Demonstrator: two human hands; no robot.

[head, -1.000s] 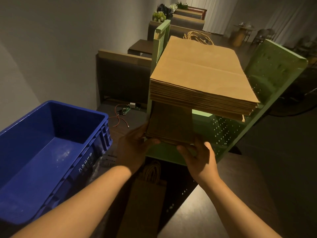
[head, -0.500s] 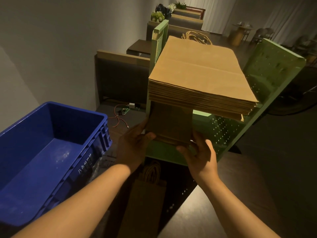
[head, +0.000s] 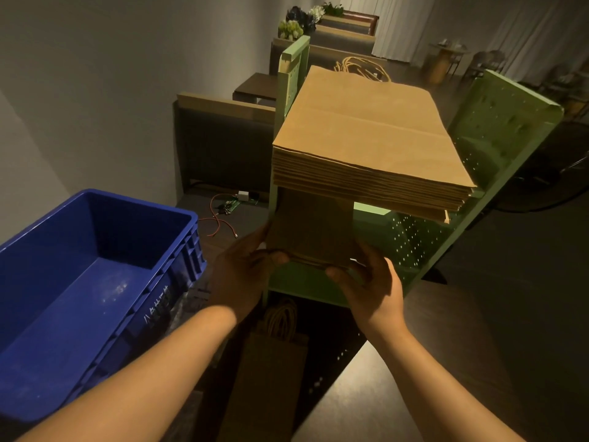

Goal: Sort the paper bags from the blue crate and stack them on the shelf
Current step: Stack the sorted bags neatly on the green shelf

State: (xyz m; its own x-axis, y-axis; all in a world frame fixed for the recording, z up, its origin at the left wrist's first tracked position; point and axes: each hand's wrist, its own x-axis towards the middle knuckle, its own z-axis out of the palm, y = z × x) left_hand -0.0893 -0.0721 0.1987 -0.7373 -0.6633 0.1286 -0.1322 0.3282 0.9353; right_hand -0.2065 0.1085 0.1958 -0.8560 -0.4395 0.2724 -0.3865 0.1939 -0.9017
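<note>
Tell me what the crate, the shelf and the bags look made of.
Blue crate: moulded plastic by the look, with ribbed walls and a slight sheen. Green shelf: probably painted sheet metal, matt, its side panels punched with rows of holes. Stacked bags: brown kraft paper, matt and creased, with layered edges showing.

Dim room, deep shadows (edges warped)

This looks like a dim café or restaurant: upholstered booth seats with dark tables line the wall, flower planters top the dividers, and a round table with chairs stands by curtains.
</note>
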